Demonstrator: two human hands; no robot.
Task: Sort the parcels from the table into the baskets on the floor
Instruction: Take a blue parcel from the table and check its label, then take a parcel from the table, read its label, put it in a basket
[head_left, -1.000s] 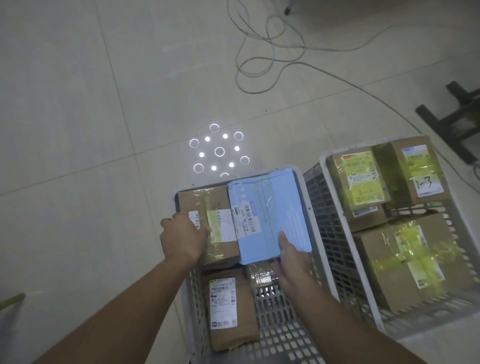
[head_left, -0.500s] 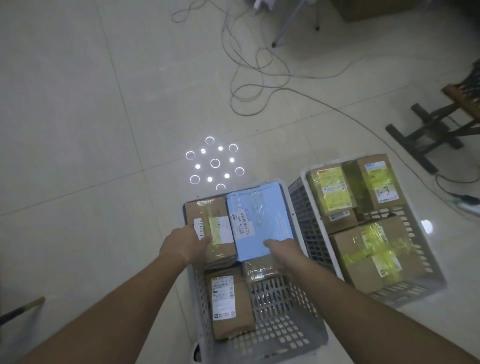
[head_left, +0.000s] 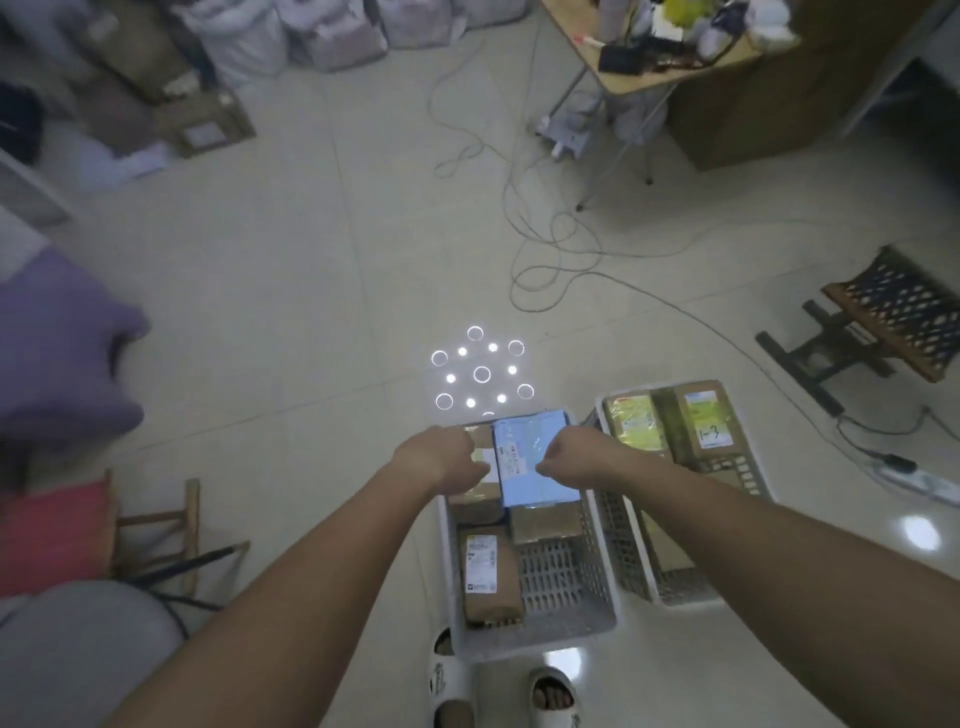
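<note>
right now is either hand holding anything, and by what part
Neither hand plainly grips anything. The left hand and right hand hang loosely curled above the blue parcel, which lies in the basket.

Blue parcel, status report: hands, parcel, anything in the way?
Left hand and right hand empty, loosely curled. Blue parcel lies in left basket atop brown boxes. Nothing obstructing.

Perforated grey plastic basket (head_left: 597, 618), brown cardboard parcel (head_left: 491, 582), glossy blue mailer (head_left: 535, 457), shiny tiled floor (head_left: 311, 312)
</note>
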